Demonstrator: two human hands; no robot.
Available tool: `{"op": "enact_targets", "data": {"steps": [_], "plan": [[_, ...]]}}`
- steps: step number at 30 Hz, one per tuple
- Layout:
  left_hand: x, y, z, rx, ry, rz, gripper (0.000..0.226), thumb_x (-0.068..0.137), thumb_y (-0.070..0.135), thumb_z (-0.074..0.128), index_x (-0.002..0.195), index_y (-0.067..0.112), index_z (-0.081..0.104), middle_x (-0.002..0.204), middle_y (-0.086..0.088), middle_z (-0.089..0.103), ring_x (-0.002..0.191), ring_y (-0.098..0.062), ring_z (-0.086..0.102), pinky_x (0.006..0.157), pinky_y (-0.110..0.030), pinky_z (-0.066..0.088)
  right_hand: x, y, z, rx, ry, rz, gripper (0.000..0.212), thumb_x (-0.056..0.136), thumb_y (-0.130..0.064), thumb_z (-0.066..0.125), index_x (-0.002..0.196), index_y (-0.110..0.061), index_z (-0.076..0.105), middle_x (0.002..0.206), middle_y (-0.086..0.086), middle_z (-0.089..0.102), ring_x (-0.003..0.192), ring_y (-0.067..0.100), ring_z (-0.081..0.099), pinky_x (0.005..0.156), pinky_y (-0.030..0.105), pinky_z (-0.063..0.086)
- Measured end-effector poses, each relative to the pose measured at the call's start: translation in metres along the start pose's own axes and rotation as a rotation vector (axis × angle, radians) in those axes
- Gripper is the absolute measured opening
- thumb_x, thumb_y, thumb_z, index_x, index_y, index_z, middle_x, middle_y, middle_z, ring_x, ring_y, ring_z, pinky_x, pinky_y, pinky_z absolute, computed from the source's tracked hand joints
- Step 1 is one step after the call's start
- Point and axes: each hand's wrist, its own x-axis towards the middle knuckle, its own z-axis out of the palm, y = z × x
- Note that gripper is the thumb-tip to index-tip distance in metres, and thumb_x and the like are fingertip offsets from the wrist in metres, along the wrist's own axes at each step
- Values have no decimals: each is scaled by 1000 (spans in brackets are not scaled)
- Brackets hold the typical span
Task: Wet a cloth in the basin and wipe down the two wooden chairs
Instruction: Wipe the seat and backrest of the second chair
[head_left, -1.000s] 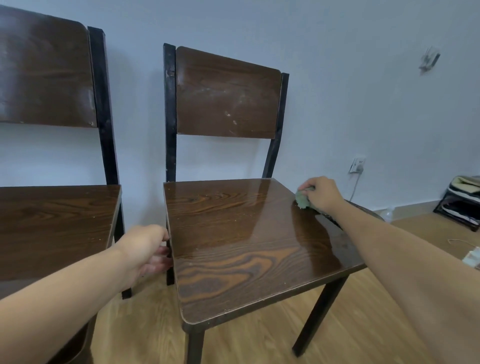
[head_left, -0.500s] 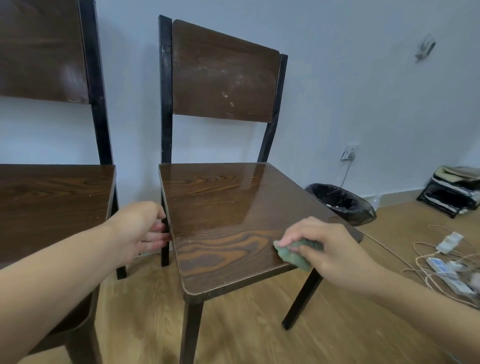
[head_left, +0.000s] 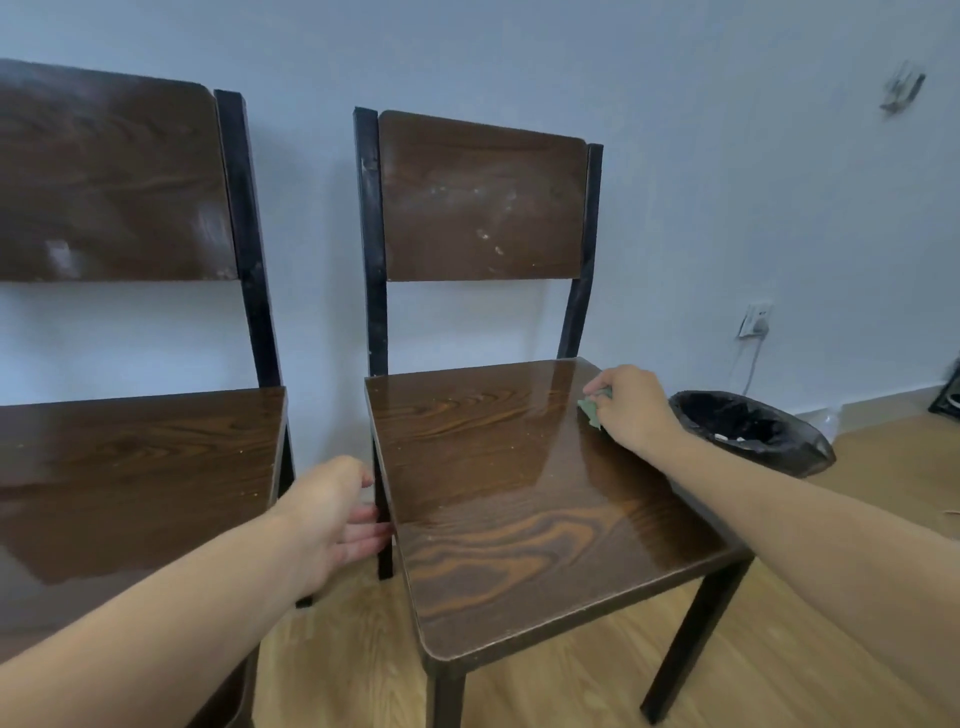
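My right hand (head_left: 631, 410) pinches the cloth (head_left: 590, 408) on the chair seat (head_left: 519, 493), far corner; left hand (head_left: 327, 514) relaxed beside its edge. Previously the cloth was near the front.

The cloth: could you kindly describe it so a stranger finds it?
Find the right chair of two against the wall. At its seat's back right corner, the right hand grips the cloth. Small and crumpled, it alone is green.

A plain, pale blue-grey wall (head_left: 727, 182) meets a light wood-plank floor (head_left: 571, 686), where a round bin with a black liner (head_left: 753, 434) stands below a white socket (head_left: 756, 318) with a thin cable (head_left: 749, 364) hanging down, and a small blurred hook (head_left: 901, 93) sits high at the right.
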Motion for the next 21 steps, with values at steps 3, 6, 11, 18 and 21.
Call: {"op": "enact_targets", "data": {"steps": [3,6,11,18,21], "plan": [[6,1,-6,-18,11,0,34,102,12,51,136,12,48,88,-23,65,78,-35,68,61,-42,54,-32,-38,7,12,-92,-191,24,97,-8,59,101,-19,80,109,4,72,105,18,65,101,32,50],[8,3,-10,-2,10,-21,42,101,13,51,143,10,46,96,-24,64,86,-37,68,73,-45,57,-98,-62,-3,101,-202,-392,27,94,-7,64,100,-28,80,104,-12,69,100,2,63,95,26,51],[9,4,-9,27,-4,-11,18,101,13,51,119,12,46,97,-22,62,82,-34,67,60,-39,54,-194,-77,-41,335,-451,-594,30,91,-8,71,104,-33,79,104,-16,70,104,10,68,84,16,52],[13,0,-10,39,0,-26,25,100,13,51,124,10,47,96,-22,61,79,-33,68,58,-38,55,-70,-59,-22,111,-74,-277,19,95,-12,70,102,-26,81,102,-7,66,103,10,64,88,19,47],[11,2,-11,16,-14,-47,36,98,11,52,134,6,47,93,-25,61,84,-36,67,67,-41,56,-41,-68,12,63,-98,-148,19,99,-13,64,107,-18,80,113,5,66,115,23,61,104,33,48]]}}
